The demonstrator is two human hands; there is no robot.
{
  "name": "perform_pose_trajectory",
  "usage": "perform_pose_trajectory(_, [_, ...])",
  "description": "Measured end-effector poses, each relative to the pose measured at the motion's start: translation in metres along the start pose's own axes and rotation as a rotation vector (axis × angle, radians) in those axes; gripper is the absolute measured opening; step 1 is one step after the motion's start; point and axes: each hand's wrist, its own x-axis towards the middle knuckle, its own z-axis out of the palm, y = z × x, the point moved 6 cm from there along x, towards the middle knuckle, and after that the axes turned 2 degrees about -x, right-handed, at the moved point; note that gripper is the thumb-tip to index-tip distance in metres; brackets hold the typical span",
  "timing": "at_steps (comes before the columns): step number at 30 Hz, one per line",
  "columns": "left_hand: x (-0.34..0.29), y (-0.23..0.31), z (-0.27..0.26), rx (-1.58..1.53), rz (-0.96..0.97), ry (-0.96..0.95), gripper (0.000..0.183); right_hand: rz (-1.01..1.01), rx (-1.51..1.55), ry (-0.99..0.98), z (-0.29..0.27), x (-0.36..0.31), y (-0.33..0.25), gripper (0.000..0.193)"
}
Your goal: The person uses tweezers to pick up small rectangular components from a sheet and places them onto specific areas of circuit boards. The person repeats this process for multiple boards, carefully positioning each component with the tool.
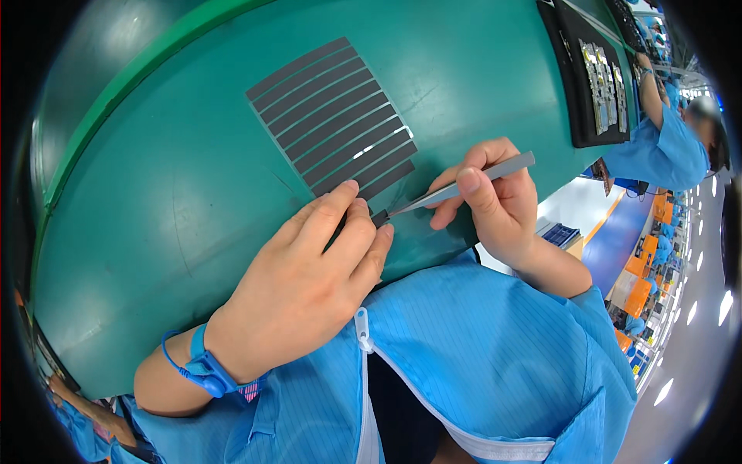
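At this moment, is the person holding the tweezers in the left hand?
No, the tweezers are in the right hand, their tips pointing toward the left hand.

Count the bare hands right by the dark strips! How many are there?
2. The left hand is at the lower edge of the dark strips; the right hand is to their lower right, holding tweezers. No other seems hidden there.
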Motion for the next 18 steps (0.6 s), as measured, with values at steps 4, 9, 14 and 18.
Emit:
perform_pose_trajectory(4, [0.0012,0.0004,-0.0022,-0.02,-0.017,0.008,0.042,0.007,0.098,0.014,-0.0039,-0.0001,0.0033,0.017])
perform_pose_trajectory(9, [0.0038,0.0008,-0.0044,-0.043,-0.035,-0.009,0.043,-0.026,-0.01,0.008,-0.0019,-0.0011,0.0015,0.018])
perform_pose_trajectory(14, [0.0039,0.0016,-0.0032,-0.037,-0.035,0.002,0.043,-0.001,-0.037,0.002,0.0,0.0011,-0.0002,0.02])
perform_pose_trajectory(18, [0.0025,0.0026,-0.0016,-0.022,-0.021,0.013,0.043,0.134,0.116,0.074,-0.0004,0.0013,0.0037,0.021])
